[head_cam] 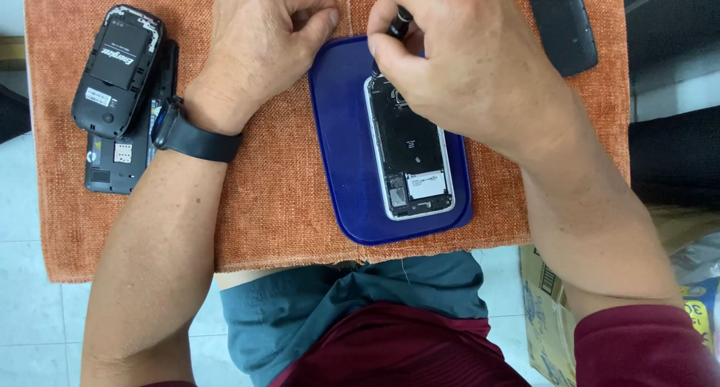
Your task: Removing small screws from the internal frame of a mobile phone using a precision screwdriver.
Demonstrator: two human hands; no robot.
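An opened smartphone (411,160) with its back removed lies on a dark blue tray (341,154). My right hand (465,64) is closed around a thin black tool (400,23), whose tip points down at the phone's top end. My left hand (259,46) rests in a loose fist on the orange cloth (277,184) beside the tray's upper left corner, holding nothing that I can see. A black watch (187,136) sits on my left wrist.
Two opened black phones (120,79) lie stacked at the cloth's left side, one showing its battery. A dark flat object (562,23) lies at the top right. A cardboard box (547,312) stands on the floor at the lower right.
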